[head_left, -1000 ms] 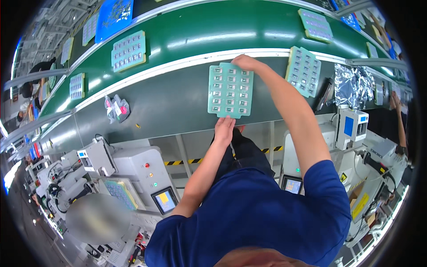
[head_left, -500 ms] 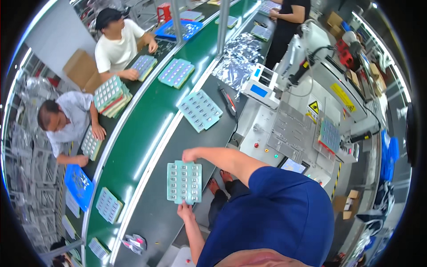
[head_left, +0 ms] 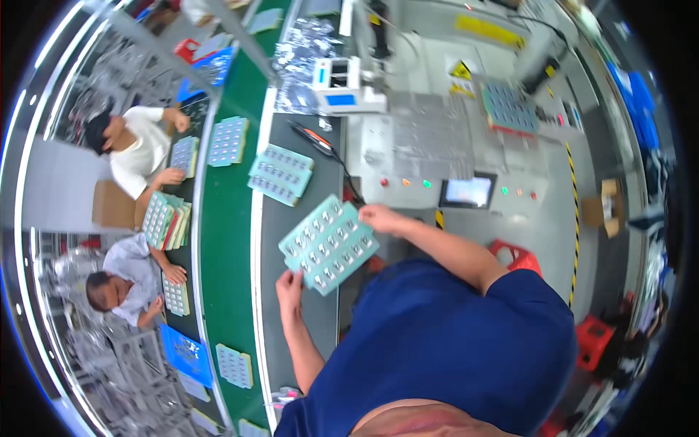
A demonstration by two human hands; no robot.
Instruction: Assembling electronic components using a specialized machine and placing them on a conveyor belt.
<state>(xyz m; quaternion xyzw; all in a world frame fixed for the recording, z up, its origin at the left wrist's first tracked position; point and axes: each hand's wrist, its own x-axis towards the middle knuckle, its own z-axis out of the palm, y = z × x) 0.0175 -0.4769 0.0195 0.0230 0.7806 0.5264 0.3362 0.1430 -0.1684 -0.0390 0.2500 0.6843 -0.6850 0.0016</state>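
Note:
A pale green tray (head_left: 329, 245) with rows of small metal parts is held between my two hands, tilted, over the edge of the dark bench. My left hand (head_left: 290, 288) grips its lower left edge, thumb on top. At the opposite corner, my right hand (head_left: 380, 218) is closed on the tray's upper right end. A second green tray (head_left: 281, 175) of similar parts lies on the bench farther off. Close to that one rests a slim red-and-black tool (head_left: 314, 137) with a cable.
A grey machine with a metal plate (head_left: 432, 137) and a small screen (head_left: 468, 191) stands ahead right. The green conveyor (head_left: 229, 291) carries more trays along the left. Two people (head_left: 138, 153) work beyond it, near stacked trays (head_left: 166, 222) and a blue bin (head_left: 186, 354).
My view has swung right toward the machine. The tray in my hands has turned from upright to slanted and moved off the bench toward the right. Both hands still hold it.

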